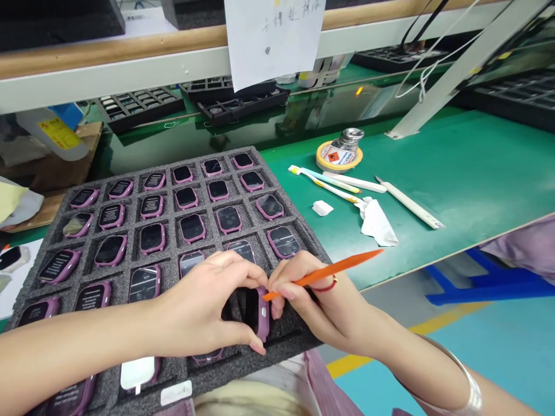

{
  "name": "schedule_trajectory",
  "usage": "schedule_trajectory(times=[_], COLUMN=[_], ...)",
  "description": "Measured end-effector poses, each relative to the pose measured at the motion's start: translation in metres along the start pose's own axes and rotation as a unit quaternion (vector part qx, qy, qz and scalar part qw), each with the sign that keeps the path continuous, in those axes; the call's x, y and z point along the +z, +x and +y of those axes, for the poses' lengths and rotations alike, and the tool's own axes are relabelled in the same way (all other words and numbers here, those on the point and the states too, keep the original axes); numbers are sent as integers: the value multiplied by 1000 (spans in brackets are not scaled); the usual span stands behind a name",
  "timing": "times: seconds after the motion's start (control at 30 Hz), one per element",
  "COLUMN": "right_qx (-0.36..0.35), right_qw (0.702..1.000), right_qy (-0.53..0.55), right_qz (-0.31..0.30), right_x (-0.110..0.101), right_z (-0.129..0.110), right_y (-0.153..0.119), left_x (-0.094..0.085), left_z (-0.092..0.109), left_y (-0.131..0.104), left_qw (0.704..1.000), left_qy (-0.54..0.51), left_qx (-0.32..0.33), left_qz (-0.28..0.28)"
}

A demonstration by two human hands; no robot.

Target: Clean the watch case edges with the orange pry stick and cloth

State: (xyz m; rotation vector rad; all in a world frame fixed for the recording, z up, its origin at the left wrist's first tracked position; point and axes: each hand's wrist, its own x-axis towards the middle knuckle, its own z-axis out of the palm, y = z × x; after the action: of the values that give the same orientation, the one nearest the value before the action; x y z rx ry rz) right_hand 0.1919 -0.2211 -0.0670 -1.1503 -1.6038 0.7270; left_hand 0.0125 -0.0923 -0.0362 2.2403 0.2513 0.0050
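A purple-cased smartwatch (262, 318) is tilted up on edge above the front right of the foam tray (277, 352). My left hand (212, 300) grips it between thumb and fingers, curled around its screen side. In the fingers of my right hand (321, 300) is a thin orange pry stick (342, 267), held like a pen. Its lower tip touches or nearly touches the watch's side near the button. Several similar watches, such as one with a dark screen (282, 241), lie in the tray's compartments, and some show text. My hands hide part of the tray.
On the green bench (468, 173) right of the tray lie a toothbrush (329, 188), a white-handled knife-like tool (411, 205), a crumpled tissue (378, 222) and a tape roll (338, 156) beside a metal dispenser top. A slanted white post (459, 75) stands behind. A paper sheet (273, 40) hangs from the shelf.
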Motion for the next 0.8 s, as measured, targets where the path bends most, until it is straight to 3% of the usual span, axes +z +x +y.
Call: schedule_trajectory(times=[0.47,0.63,0.8], right_qx=[-10,-41,-61], right_qw=[1000,995,996], right_qy=[-9,18,-38], right_qz=[4,91,56], right_x=[0,0,2], right_z=[-2,3,4], right_y=[1,-4,-9], left_x=[-1,-4,-4], left_z=[1,2,1], left_y=[1,1,0], left_qw=[1000,1000,1000], left_qy=[11,10,2], left_qx=[-1,2,4], left_qz=[3,-13,-8])
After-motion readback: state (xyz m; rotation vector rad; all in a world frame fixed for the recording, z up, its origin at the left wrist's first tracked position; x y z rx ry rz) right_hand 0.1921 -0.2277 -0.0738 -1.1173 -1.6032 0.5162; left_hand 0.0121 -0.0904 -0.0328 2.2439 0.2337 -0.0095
